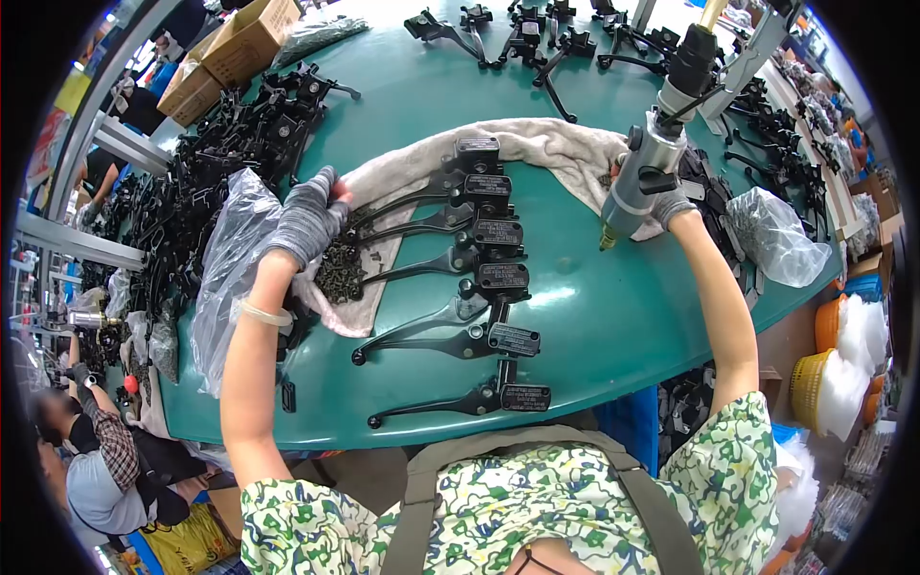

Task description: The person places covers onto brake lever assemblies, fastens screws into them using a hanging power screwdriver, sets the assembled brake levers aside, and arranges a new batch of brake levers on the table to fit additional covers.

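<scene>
My left hand (309, 218), in a grey striped glove with bare fingertips, is over a heap of small dark screws (338, 273) on a cloth. Its fingers are curled together; whatever they pinch is too small to make out. My right hand (674, 203), also gloved, is wrapped round a silver air screwdriver (640, 177) that hangs bit down; the driver hides most of its fingers. Between my hands stands a column of several black brake lever assemblies (500, 232), with lettered rectangular reservoir lids to the right and levers pointing left.
Heaped black lever parts (220, 144) and a clear plastic bag (235, 278) lie on the left. A beige cloth (546, 144) curves across the green table (613, 316). More levers (527, 43) lie at the far edge. Another bag (778, 235) sits right; a person (105, 460) works at lower left.
</scene>
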